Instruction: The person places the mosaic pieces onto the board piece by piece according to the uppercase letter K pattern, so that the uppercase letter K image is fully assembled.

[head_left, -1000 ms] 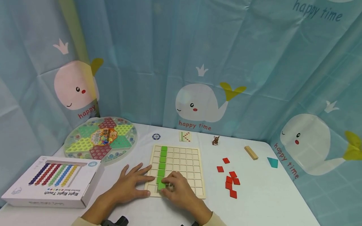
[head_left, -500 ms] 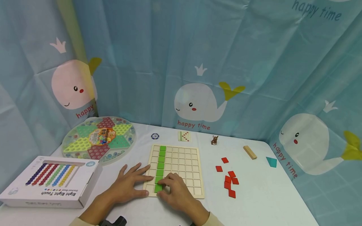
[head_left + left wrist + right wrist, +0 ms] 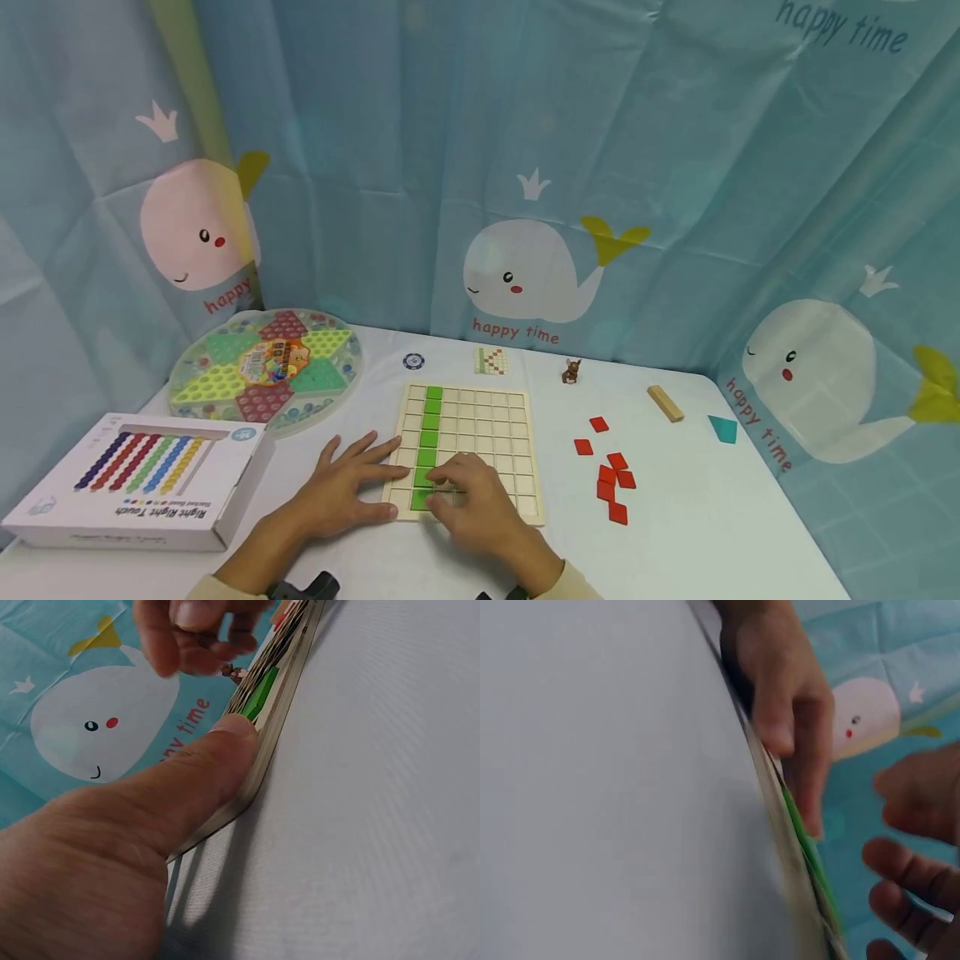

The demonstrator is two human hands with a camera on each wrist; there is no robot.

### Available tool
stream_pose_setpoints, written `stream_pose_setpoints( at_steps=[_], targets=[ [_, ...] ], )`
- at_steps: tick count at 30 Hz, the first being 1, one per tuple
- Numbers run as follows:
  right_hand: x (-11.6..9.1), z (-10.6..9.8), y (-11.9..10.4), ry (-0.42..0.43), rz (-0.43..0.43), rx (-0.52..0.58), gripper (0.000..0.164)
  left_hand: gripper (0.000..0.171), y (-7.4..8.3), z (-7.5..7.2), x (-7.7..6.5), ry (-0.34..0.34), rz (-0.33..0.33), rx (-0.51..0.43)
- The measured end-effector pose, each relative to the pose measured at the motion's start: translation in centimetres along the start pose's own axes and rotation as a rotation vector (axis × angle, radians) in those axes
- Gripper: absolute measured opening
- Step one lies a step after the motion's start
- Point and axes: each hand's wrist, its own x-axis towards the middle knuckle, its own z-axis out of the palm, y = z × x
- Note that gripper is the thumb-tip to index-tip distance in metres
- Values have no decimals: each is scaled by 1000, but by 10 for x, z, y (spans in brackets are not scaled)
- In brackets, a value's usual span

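A wooden grid board (image 3: 491, 429) lies on the table with green square tiles (image 3: 430, 437) filling its second column from the left. The nearest green tile (image 3: 420, 499) lies in the bottom row. My left hand (image 3: 337, 493) rests at the board's left edge, fingers spread; in the left wrist view its thumb (image 3: 225, 746) touches the board's rim. Just right of the lowest green tiles hovers my right hand (image 3: 480, 507), fingers loosely bent. In the right wrist view, its fingers (image 3: 911, 870) are apart from the board, with nothing seen between them.
Several red tiles (image 3: 606, 483) lie right of the board. Behind it are a poker chip (image 3: 413, 361), a pattern card (image 3: 491, 361) and a small animal figure (image 3: 571, 372). A wooden block (image 3: 665, 403), teal piece (image 3: 723, 429), star-patterned game board (image 3: 266, 367) and boxed bead toy (image 3: 142, 483) stand around.
My right hand has set the lowest green tile, earlier tilted in its fingers, into the bottom-row square and moved slightly off it. My left hand has stayed in place.
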Motion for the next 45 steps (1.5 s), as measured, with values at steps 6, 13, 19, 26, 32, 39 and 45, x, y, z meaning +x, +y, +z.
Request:
stream_pose_setpoints(
  at_steps=[6,13,19,26,32,39,45],
  targets=[
    [8,-33,-11,60,30,6,24,55,0,2,1,3,-11,0],
    [6,-89,-2,206,45,-65,33,54,0,1,0,-4,-7,-21],
    [-11,-132,22,266,96,-160,36,55,1,1,1,-13,-11,-26],
    [-34,-166,57,293,277,-217,36,55,3,0,1,-10,-8,-21],
    [-49,-175,86,180,494,-211,41,55,3,-1,-1,-4,-19,-21],
    [-63,-173,115,69,597,-176,40,55,3,0,0,-4,-25,-20],
    [-69,-165,129,-21,671,-234,42,55,3,-1,-1,-7,-26,-17]
  ],
)
